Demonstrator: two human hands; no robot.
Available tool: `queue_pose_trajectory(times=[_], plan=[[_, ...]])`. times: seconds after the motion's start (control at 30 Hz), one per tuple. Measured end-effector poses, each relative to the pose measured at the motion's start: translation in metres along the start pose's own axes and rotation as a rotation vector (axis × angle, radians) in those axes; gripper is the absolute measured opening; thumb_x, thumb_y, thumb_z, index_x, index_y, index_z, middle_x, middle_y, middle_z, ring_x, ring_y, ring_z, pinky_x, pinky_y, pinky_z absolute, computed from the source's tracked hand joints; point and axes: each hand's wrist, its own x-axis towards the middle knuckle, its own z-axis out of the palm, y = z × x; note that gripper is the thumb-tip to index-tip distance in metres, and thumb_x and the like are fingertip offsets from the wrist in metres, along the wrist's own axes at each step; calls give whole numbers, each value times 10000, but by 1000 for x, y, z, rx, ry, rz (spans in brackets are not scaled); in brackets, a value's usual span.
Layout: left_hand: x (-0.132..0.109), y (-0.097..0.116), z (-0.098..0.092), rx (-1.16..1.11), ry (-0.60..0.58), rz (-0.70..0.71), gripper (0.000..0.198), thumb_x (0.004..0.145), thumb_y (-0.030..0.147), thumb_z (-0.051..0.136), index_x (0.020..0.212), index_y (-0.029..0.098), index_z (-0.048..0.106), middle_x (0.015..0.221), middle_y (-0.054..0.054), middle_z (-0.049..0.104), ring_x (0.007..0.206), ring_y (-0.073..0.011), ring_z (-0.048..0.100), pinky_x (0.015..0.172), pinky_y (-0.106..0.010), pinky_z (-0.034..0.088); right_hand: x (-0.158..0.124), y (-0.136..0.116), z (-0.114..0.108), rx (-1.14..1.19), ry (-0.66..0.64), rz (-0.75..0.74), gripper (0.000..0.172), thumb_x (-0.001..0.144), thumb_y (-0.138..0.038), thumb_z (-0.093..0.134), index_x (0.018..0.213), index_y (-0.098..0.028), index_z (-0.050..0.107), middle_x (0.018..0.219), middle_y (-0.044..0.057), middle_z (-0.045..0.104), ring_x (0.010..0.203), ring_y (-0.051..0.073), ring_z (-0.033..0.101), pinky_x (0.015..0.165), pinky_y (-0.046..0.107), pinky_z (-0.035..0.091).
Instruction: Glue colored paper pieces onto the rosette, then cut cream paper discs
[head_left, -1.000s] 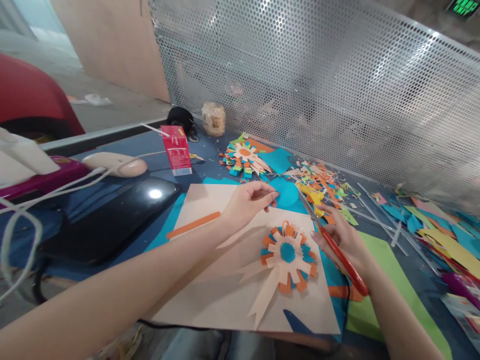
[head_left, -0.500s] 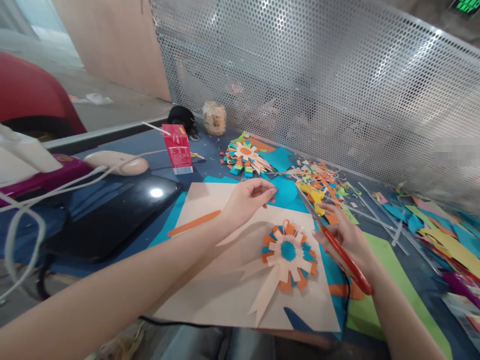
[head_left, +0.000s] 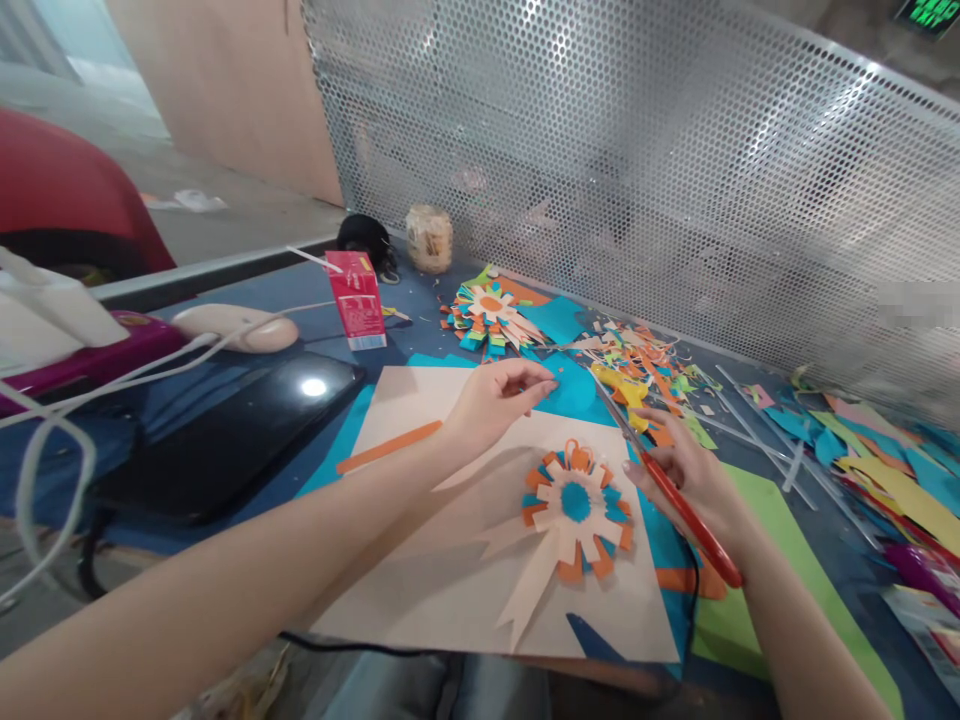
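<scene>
The left hand (head_left: 499,403) pinches the left edge of a blue paper disc (head_left: 576,384), thumb against curled fingers. The right hand (head_left: 686,470) grips red-handled scissors (head_left: 694,525), their blades slanting up and left from the fingers, tips just beside the disc's right edge.

Below and between the two sets of fingers, a fringed paper rosette (head_left: 576,503) in orange, blue and beige lies on a beige sheet (head_left: 412,400), leaving a narrow gap to the right fingers. Plain beige sheet stretches below the left fingers, though the left forearm crosses it. Just above the right fingers, a yellow tool (head_left: 622,387) and paper scraps (head_left: 645,350) crowd the space; farther beyond stands a perforated metal panel (head_left: 585,150).

The right fingers' hold on the handles is partly hidden. The disc blends into a similar blue sheet behind. Scissors and hand partly cover the yellow tool, and shapes through the panel are blurred.
</scene>
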Motion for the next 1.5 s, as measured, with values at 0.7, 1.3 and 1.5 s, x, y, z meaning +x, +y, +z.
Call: queue_pose_trajectory(times=[0.7,1.3,1.5], plan=[[3,-8,-6,82,68,101,149,731,289,620,792,165,673,701,-20,645,575,-108,530,529,-226,423,-1,2,-1,-10,-3,-18,552,758,-457,570,1221,-214,391,504,-87,376,454,111,313,441,241,224],[-1,-12,-2,113,38,95,190,730,328,631,805,157,665,728,-25,648,577,-100,527,506,-215,425,0,2,2,1,-44,24,565,763,-487,555,1239,-252,362,547,-59,463,398,119,350,391,242,239],[-4,-10,2,-1,-32,-12,221,694,296,649,854,145,624,655,-5,626,540,-95,530,484,-209,443,0,2,1,21,-29,25,573,755,-464,577,1240,-242,369,535,-68,461,358,113,366,366,248,269]])
